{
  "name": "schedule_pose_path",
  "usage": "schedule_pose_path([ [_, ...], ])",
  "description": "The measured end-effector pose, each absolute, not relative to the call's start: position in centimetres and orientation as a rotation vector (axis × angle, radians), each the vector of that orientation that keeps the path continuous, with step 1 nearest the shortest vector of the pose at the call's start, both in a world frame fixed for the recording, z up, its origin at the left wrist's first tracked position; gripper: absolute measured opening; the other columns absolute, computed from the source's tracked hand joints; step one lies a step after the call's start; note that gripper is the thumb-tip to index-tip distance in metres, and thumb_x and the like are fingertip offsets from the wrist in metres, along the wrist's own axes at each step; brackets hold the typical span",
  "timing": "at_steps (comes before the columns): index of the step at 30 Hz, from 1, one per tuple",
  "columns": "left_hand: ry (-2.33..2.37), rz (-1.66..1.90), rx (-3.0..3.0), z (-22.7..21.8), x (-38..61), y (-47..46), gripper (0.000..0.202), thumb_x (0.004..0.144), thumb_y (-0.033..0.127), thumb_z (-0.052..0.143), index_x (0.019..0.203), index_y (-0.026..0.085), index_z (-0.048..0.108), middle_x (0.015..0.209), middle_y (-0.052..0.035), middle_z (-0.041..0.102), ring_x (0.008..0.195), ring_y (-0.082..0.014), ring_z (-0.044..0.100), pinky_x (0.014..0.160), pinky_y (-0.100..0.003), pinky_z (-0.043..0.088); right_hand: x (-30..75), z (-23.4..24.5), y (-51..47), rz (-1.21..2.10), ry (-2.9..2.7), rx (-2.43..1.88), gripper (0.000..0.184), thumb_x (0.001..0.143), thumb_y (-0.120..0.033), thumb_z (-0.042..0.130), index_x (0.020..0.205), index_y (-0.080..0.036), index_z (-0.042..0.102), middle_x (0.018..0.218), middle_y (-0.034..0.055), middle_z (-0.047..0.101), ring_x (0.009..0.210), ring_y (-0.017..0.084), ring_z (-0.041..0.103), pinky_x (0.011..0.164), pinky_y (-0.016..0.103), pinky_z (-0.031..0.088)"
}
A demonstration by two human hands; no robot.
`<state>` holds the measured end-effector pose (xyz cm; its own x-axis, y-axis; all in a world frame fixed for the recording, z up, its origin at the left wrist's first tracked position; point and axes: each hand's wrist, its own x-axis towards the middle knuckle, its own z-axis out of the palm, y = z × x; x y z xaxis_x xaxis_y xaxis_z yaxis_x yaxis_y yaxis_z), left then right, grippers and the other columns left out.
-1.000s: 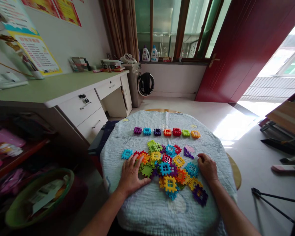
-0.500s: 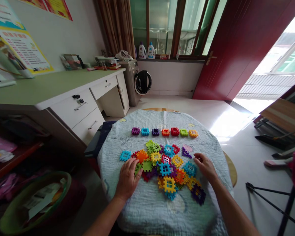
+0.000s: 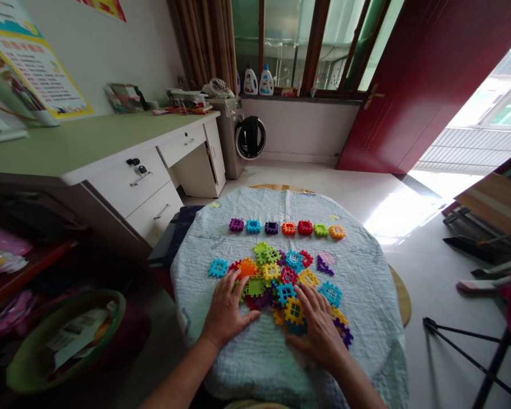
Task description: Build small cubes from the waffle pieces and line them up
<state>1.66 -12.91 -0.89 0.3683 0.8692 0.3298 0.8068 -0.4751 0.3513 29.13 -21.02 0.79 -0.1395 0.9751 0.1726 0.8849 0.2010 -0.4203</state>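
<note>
A heap of colourful plastic interlocking blocks [image 3: 281, 272] lies in the middle of a round table under a pale quilted cloth [image 3: 264, 352]. My left hand [image 3: 227, 309] rests flat, fingers spread, on the left edge of the heap, touching a green block [image 3: 255, 287]. Spread open as well, my right hand [image 3: 319, 326] lies on top of the heap's near right side, covering several blocks beside a yellow one [image 3: 294, 311]. Farther back, several single blocks stand in a row [image 3: 287, 228], from purple at the left to orange at the right.
A green-topped desk with white drawers [image 3: 132, 170] stands to the left, a green basin [image 3: 63, 341] on the floor below it. A small washing machine [image 3: 242, 136] is at the back wall, a dark red door [image 3: 430, 79] at the right, and tripod legs [image 3: 464, 352] stand right of the table.
My right hand moved from the heap's right edge leftward onto the blocks, now lying flat on them. My left hand stayed at the left edge.
</note>
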Motion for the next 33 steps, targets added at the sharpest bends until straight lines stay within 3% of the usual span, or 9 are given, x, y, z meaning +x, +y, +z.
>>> schedule_pose_path([
  [3, 1.533, 0.744, 2.479, -0.8, 1.7, -13.0, 0.078, 0.071, 0.053, 0.074, 0.138, 0.025, 0.048, 0.146, -0.0134, 0.046, 0.134, -0.0366, 0.043, 0.112, -0.056, 0.037, 29.2, 1.1, -20.2, 0.266, -2.053, -1.694, 0.084, 0.075, -0.034, 0.069, 0.151, -0.034, 0.034, 0.144, 0.0084, 0.051, 0.131, 0.033, 0.047, 0.11, 0.053, 0.037],
  [7, 1.532, 0.775, 2.441, -0.5, 1.7, -13.0, 0.067, 0.075, 0.05, 0.072, 0.134, 0.025, 0.051, 0.142, -0.012, 0.05, 0.13, -0.0343, 0.048, 0.11, -0.053, 0.041, 29.2, 1.1, -19.3, 0.218, -1.971, -1.708, 0.07, 0.078, -0.031, 0.065, 0.145, -0.032, 0.042, 0.133, 0.0077, 0.06, 0.121, 0.03, 0.056, 0.104, 0.049, 0.044],
  [17, 1.537, 0.825, 2.383, 0.0, 1.8, -13.2, 0.056, 0.081, 0.04, 0.067, 0.132, 0.025, 0.051, 0.138, -0.0111, 0.053, 0.127, -0.0308, 0.052, 0.109, -0.049, 0.044, 30.3, 0.7, -16.5, 0.283, -1.586, -1.796, 0.072, 0.085, -0.04, 0.059, 0.149, -0.023, 0.033, 0.137, 0.0146, 0.054, 0.126, 0.032, 0.053, 0.103, 0.052, 0.045],
  [27, 1.523, 0.855, 2.443, -0.1, 1.6, -13.2, 0.055, 0.083, 0.035, 0.063, 0.134, 0.021, 0.049, 0.133, -0.0117, 0.058, 0.122, -0.0291, 0.056, 0.101, -0.047, 0.048, 28.4, 3.8, -12.5, 0.101, -1.71, -1.745, 0.026, 0.09, -0.033, 0.055, 0.112, -0.021, 0.064, 0.121, 0.0115, 0.061, 0.116, 0.028, 0.054, 0.101, 0.049, 0.042],
  [30, 1.523, 0.837, 2.462, 0.0, 1.6, -13.1, 0.054, 0.083, 0.036, 0.063, 0.133, 0.02, 0.051, 0.133, -0.0114, 0.059, 0.121, -0.0289, 0.056, 0.101, -0.046, 0.047, 26.5, 5.3, -10.3, 0.209, -1.901, -1.764, 0.026, 0.091, -0.034, 0.055, 0.112, -0.023, 0.066, 0.12, 0.01, 0.063, 0.116, 0.028, 0.054, 0.102, 0.046, 0.039],
  [33, 1.536, 0.831, 2.476, 0.2, 1.5, -13.1, 0.056, 0.083, 0.042, 0.063, 0.133, 0.02, 0.052, 0.134, -0.0123, 0.057, 0.121, -0.0302, 0.055, 0.102, -0.048, 0.045, 24.0, 5.9, -7.7, 0.331, -2.068, -1.874, 0.041, 0.087, -0.039, 0.061, 0.125, -0.023, 0.062, 0.133, 0.0128, 0.058, 0.126, 0.032, 0.047, 0.108, 0.048, 0.032],
])
